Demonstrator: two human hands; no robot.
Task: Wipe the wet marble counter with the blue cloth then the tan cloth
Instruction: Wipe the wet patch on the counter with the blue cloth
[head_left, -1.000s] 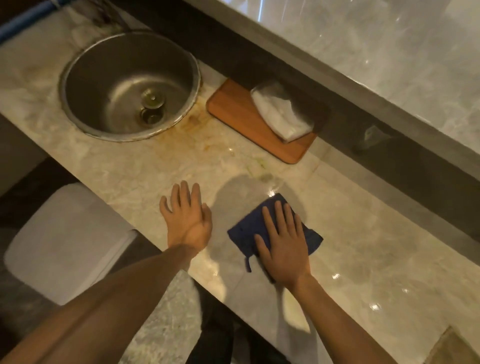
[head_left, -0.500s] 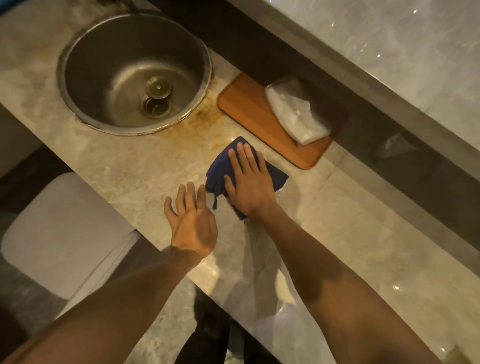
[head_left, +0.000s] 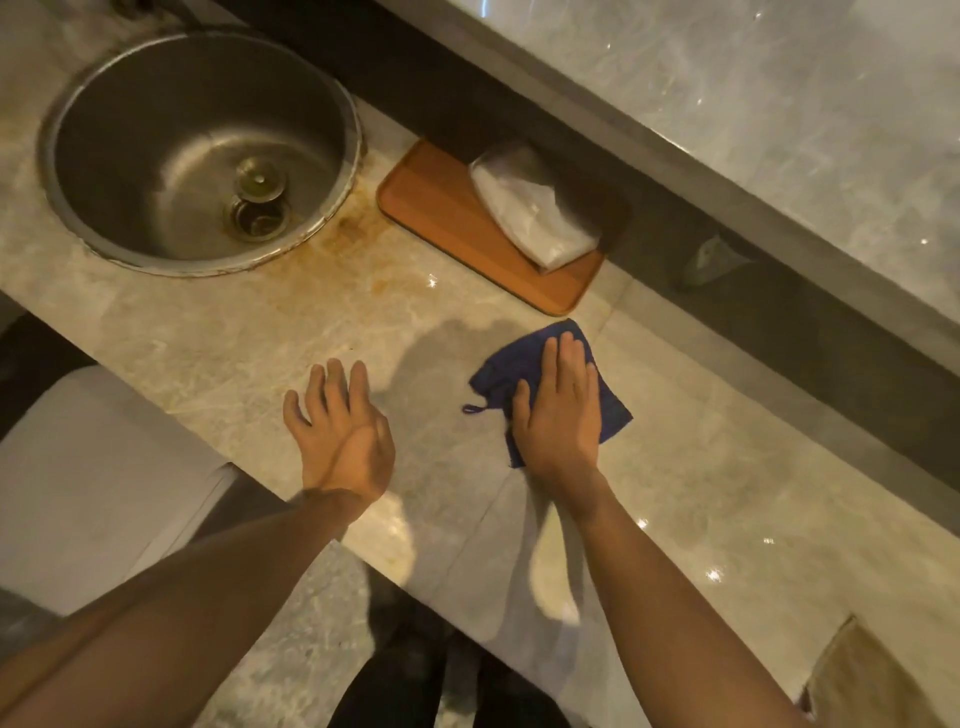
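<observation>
A blue cloth (head_left: 524, 364) lies flat on the glossy marble counter (head_left: 727, 467), just below the corner of a wooden board. My right hand (head_left: 561, 410) presses palm-down on it with fingers together, covering most of it; a small loop sticks out at its left. My left hand (head_left: 340, 431) rests flat on the counter near the front edge, fingers spread, holding nothing. A tan cloth (head_left: 872, 680) lies at the counter's bottom right corner, partly cut off by the frame.
A round steel sink (head_left: 130, 130) sits at the upper left, with rust-coloured stains on the marble beside it. An orange wooden board (head_left: 441, 208) holds a white plastic bag (head_left: 535, 213). A white lidded bin (head_left: 93, 488) stands below the counter's front edge.
My right hand slid the blue cloth from near the sink stains to the right and toward me, after first pushing it up there. The left hand stayed in place.
</observation>
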